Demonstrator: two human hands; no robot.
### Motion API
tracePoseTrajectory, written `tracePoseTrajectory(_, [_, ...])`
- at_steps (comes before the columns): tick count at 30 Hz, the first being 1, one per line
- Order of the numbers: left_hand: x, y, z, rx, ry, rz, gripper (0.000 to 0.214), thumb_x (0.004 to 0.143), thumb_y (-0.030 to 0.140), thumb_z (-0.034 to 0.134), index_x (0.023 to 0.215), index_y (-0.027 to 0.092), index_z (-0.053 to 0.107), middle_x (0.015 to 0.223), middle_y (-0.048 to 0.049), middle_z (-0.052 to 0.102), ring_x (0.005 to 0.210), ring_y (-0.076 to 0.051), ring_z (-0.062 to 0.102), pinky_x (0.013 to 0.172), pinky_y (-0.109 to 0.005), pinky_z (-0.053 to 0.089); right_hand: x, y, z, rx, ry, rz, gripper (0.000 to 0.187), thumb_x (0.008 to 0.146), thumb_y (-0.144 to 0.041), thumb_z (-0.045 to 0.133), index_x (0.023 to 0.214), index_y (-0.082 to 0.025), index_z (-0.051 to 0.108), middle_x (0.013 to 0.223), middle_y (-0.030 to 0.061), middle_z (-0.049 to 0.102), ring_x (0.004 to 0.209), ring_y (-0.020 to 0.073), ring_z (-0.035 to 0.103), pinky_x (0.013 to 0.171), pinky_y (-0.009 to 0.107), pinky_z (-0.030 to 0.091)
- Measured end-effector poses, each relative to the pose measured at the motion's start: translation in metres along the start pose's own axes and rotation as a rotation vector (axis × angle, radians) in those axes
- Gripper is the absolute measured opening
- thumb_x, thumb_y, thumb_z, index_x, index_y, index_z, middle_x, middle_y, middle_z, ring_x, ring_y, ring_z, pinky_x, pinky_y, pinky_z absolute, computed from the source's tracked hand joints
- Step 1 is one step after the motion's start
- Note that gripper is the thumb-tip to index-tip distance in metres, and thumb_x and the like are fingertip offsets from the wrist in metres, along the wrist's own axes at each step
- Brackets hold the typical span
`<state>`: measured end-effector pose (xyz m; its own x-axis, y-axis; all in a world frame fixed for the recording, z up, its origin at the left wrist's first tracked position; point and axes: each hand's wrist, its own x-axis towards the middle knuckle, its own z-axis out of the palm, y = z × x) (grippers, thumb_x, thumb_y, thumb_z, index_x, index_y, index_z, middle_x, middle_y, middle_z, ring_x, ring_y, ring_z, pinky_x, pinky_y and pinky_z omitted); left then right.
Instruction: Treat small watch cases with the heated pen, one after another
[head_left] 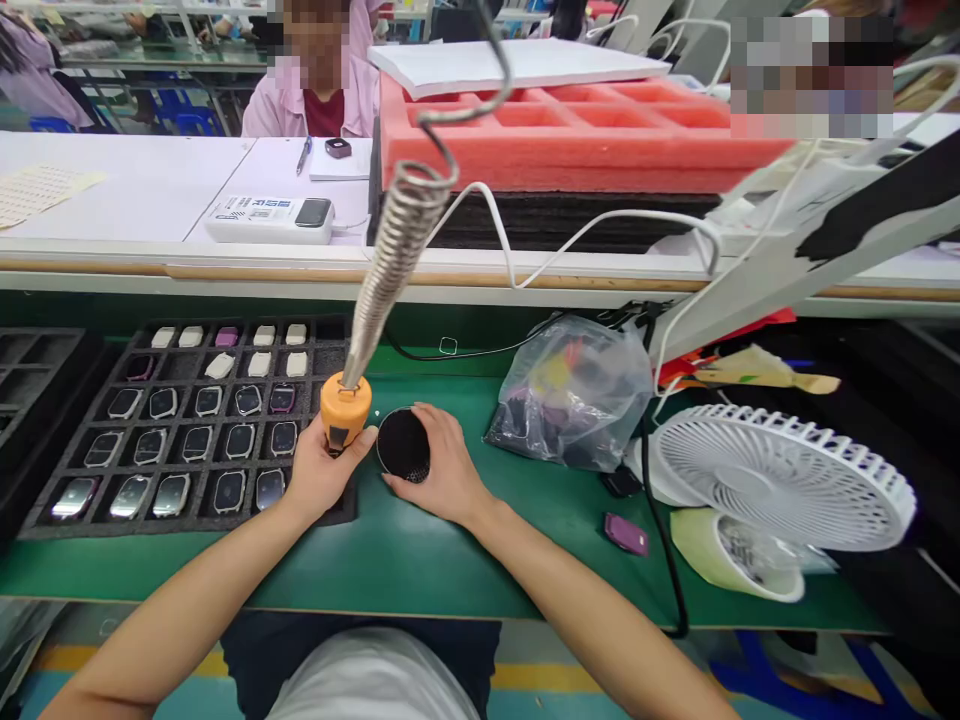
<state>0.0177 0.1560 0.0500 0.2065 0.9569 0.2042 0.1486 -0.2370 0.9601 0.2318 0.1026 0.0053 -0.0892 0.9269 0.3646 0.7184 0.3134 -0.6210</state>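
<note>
My left hand (pixel 319 468) is closed around an orange-topped electric screwdriver (pixel 346 405) that hangs from a metal coil spring (pixel 397 250). The tool's tip is out of sight behind the hand. My right hand (pixel 448 465) curls round a round black dish (pixel 403 445) on the green bench, with small light specks along its lower edge. Left of the tool, a black foam tray (pixel 171 420) carries several smartwatches (pixel 240 440) in rows, and white and purple watch-sized pieces (pixel 220 365) lie in its back rows.
A clear plastic bag (pixel 574 390), a purple watch-sized piece (pixel 626 534), a white fan (pixel 780 475) and a pale cup of small parts (pixel 739 555) are on the right. Red foam trays (pixel 585 150) stand on the shelf behind. A person in pink (pixel 262 110) sits opposite.
</note>
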Motion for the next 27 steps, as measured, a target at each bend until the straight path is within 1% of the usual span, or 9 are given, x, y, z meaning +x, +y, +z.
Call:
tracePoseTrajectory(8, [-0.002, -0.001, 0.002, 0.0, -0.017, -0.009, 0.032, 0.095, 0.045, 0.075, 0.096, 0.014, 0.064, 0.092, -0.0013, 0.065, 0.081, -0.014, 0.063, 0.075, -0.031, 0.057, 0.002, 0.001, -0.001, 0.038, 0.008, 0.029, 0.081, 0.088, -0.069, 0.062, 0.152, -0.024, 0.041, 0.156, 0.014, 0.046, 0.145, 0.0345, 0.044, 0.119, 0.064, 0.041])
tracePoseTrajectory(15, [-0.004, -0.004, 0.003, 0.008, -0.023, -0.023, 0.034, 0.094, 0.046, 0.076, 0.1, 0.014, 0.065, 0.095, -0.0029, 0.066, 0.084, -0.015, 0.065, 0.076, -0.031, 0.058, 0.006, 0.0, 0.0, 0.057, 0.009, 0.041, 0.08, 0.088, -0.067, 0.062, 0.152, -0.024, 0.041, 0.156, 0.0138, 0.045, 0.145, 0.0344, 0.044, 0.119, 0.064, 0.04])
tracePoseTrajectory(18, [-0.004, -0.006, 0.003, 0.015, -0.023, -0.023, 0.033, 0.094, 0.045, 0.076, 0.1, 0.014, 0.065, 0.095, -0.0022, 0.066, 0.084, -0.015, 0.064, 0.077, -0.031, 0.058, 0.007, 0.002, 0.001, 0.063, 0.011, 0.044, 0.079, 0.088, -0.067, 0.063, 0.151, -0.024, 0.042, 0.155, 0.0135, 0.046, 0.144, 0.0338, 0.045, 0.119, 0.063, 0.041])
tracePoseTrajectory(23, [-0.005, -0.004, 0.003, 0.017, -0.023, -0.023, 0.031, 0.094, 0.043, 0.076, 0.098, 0.014, 0.064, 0.095, -0.0021, 0.066, 0.084, -0.015, 0.064, 0.076, -0.031, 0.057, 0.012, 0.008, -0.003, 0.043, 0.07, 0.085, 0.08, 0.088, -0.067, 0.064, 0.152, -0.024, 0.041, 0.155, 0.0135, 0.046, 0.145, 0.0344, 0.043, 0.119, 0.064, 0.041])
tracePoseTrajectory(27, [-0.004, -0.001, 0.004, 0.015, -0.024, -0.027, 0.032, 0.094, 0.044, 0.076, 0.093, 0.014, 0.064, 0.091, -0.0014, 0.065, 0.082, -0.015, 0.064, 0.075, -0.03, 0.057, 0.012, 0.007, -0.006, 0.032, 0.1, 0.094, 0.08, 0.088, -0.067, 0.063, 0.152, -0.024, 0.041, 0.155, 0.0136, 0.046, 0.144, 0.0343, 0.044, 0.119, 0.064, 0.04])
